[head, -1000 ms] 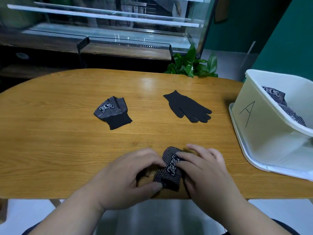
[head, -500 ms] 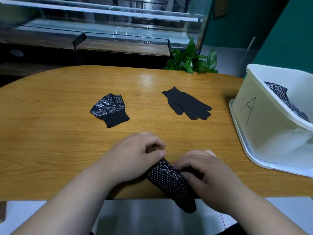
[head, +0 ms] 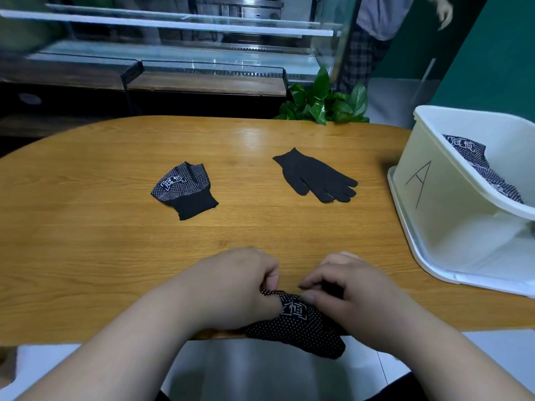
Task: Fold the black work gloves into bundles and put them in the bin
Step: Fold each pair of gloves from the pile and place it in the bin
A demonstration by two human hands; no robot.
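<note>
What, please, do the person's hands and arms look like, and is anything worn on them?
Both the left hand and the right hand are bare: no gloves, rings, watch or bracelet show. The left forearm and the right forearm are bare as well, with no sleeve visible down to the picture's lower edge.

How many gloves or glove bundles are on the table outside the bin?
3: a folded bundle left of centre; a flat black glove right of centre, maybe two stacked; a dotted glove gripped by left hand and right hand at the near edge.
</note>
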